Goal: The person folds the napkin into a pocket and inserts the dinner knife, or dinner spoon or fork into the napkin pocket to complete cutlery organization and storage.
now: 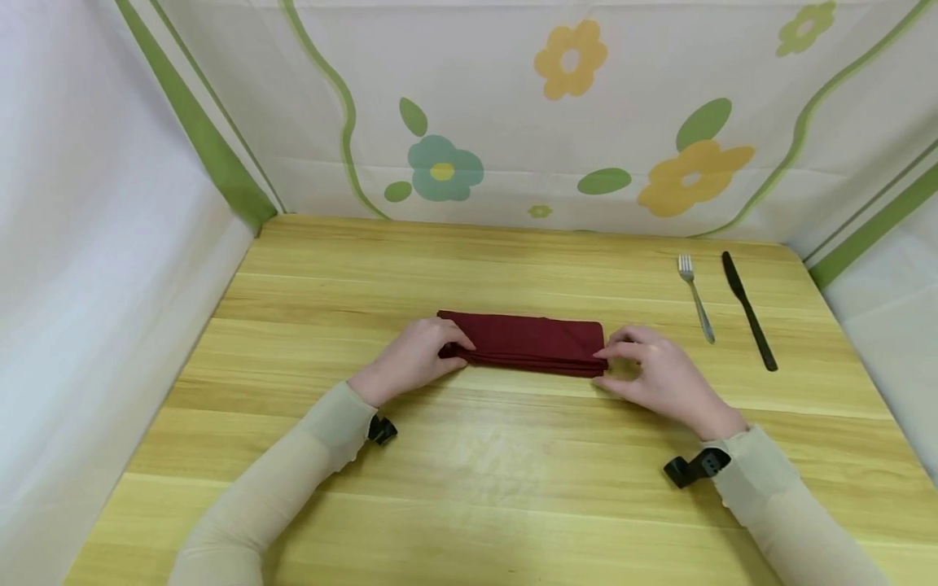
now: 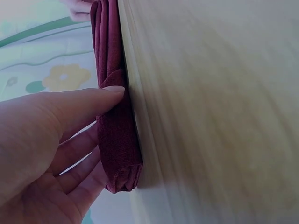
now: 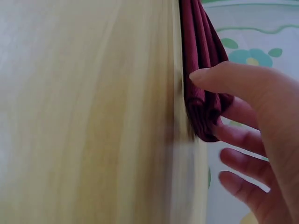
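A dark red cloth napkin (image 1: 531, 335) lies on the wooden table, folded into a long flat strip with its stacked layers showing along the near edge. My left hand (image 1: 419, 352) pinches its left end. In the left wrist view, the thumb presses the front side of the napkin (image 2: 119, 130) while the other fingers go behind it. At the opposite end, my right hand (image 1: 663, 376) has thumb and forefinger about the near right corner. The right wrist view shows that thumb on the folded layers of the napkin (image 3: 190, 42), the lower fingers spread apart.
To the right on the table (image 1: 469, 505) lie a silver fork (image 1: 698, 301) and a dark knife (image 1: 749, 311), side by side. White curtains with green bands and a flower-printed cloth (image 1: 506, 98) enclose the table's sides and back.
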The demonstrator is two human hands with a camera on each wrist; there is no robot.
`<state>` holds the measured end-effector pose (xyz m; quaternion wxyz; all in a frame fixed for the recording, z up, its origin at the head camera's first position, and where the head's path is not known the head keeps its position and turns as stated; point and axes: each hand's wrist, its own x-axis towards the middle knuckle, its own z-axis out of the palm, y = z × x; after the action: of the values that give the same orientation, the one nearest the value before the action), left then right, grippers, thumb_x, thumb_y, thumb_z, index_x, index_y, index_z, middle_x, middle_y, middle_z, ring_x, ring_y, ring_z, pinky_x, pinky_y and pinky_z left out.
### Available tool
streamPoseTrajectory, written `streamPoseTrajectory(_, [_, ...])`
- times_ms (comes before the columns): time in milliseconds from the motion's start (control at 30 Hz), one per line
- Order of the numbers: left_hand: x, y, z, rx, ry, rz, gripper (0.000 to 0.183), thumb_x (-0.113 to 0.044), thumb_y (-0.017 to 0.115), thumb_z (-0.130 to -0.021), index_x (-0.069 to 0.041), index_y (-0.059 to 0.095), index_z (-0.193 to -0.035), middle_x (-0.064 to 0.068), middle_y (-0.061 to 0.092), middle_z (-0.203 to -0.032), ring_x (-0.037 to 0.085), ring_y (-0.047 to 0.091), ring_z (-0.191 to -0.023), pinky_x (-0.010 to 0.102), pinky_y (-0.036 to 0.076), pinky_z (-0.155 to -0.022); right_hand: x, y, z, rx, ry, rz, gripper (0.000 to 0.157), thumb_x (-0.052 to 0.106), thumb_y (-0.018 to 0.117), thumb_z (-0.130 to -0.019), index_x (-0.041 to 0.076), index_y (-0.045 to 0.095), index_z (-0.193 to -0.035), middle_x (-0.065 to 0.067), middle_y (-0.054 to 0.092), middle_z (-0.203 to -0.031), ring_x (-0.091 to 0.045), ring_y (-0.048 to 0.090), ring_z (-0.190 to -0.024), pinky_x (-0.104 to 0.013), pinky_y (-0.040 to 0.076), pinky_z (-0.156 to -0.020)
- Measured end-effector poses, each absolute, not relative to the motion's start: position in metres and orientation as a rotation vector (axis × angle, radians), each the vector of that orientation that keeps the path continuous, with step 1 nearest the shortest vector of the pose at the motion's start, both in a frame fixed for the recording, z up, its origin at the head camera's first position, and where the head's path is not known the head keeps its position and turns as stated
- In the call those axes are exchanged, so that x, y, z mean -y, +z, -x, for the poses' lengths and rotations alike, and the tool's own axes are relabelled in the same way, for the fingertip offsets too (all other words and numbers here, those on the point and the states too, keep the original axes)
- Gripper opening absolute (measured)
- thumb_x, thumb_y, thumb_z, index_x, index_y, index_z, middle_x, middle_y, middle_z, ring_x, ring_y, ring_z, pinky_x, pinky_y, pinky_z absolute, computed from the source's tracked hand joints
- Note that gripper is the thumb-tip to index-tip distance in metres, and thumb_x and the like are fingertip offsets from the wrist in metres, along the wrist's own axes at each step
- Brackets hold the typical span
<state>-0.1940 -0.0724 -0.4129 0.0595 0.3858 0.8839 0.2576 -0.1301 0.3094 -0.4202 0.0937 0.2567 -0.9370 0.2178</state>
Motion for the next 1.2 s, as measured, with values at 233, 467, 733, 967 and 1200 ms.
streamPoseTrajectory(233, [0.079, -0.411, 0.192, -2.669, 0.776, -1.221, 0.027, -0.003, 0.081, -0.087, -0.009, 0.073, -0.112, 0.002, 0.068, -0.111, 0.019, 0.065, -0.103, 0.033, 0.053, -0.089, -0.3, -0.42, 0.13, 2.731, 0.571, -0.894, 0.047, 0.021, 0.092, -0.075, 0.013, 0.076, -0.119, -0.002, 0.066, -0.119, -0.023, 0.059, -0.11, -0.045, 0.052, -0.091])
streamPoseTrajectory(467, [0.091, -0.411, 0.194, -2.707, 0.798, -1.231, 0.027, 0.003, 0.083, -0.08, -0.007, 0.071, -0.102, 0.002, 0.066, -0.104, 0.02, 0.061, -0.1, 0.033, 0.053, -0.087, -0.299, -0.416, 0.129, 2.772, 0.466, -0.985, 0.027, 0.016, 0.087, -0.082, 0.01, 0.081, -0.108, -0.005, 0.071, -0.112, -0.025, 0.062, -0.104, -0.046, 0.055, -0.087])
streamPoseTrajectory(733, [0.093, -0.409, 0.199, -2.71, 0.736, -1.232, 0.02, 0.001, 0.078, -0.081, -0.008, 0.074, -0.099, 0.001, 0.069, -0.101, 0.018, 0.061, -0.096, 0.031, 0.053, -0.084, -0.297, -0.413, 0.133, 2.825, 0.453, -0.97, 0.027, 0.012, 0.083, -0.081, 0.009, 0.079, -0.108, -0.003, 0.073, -0.11, -0.025, 0.063, -0.105, -0.045, 0.055, -0.087])
streamPoseTrajectory(967, [0.095, -0.411, 0.2, -2.705, 0.791, -1.234, 0.018, 0.001, 0.072, -0.085, -0.006, 0.073, -0.102, 0.002, 0.069, -0.1, 0.015, 0.059, -0.088, 0.03, 0.053, -0.077, -0.298, -0.416, 0.137, 2.787, 0.539, -0.911, 0.023, 0.011, 0.079, -0.08, 0.013, 0.08, -0.104, -0.003, 0.073, -0.106, -0.023, 0.066, -0.101, -0.042, 0.058, -0.079])
streamPoseTrajectory(1200, [0.098, -0.411, 0.199, -2.71, 0.843, -1.255, 0.02, -0.001, 0.067, -0.09, -0.006, 0.07, -0.109, 0.004, 0.068, -0.107, 0.018, 0.059, -0.097, 0.033, 0.052, -0.083, -0.304, -0.42, 0.136, 2.754, 0.598, -0.818, 0.025, 0.011, 0.08, -0.079, 0.016, 0.08, -0.104, -0.011, 0.071, -0.113, -0.028, 0.067, -0.104, -0.039, 0.056, -0.069])
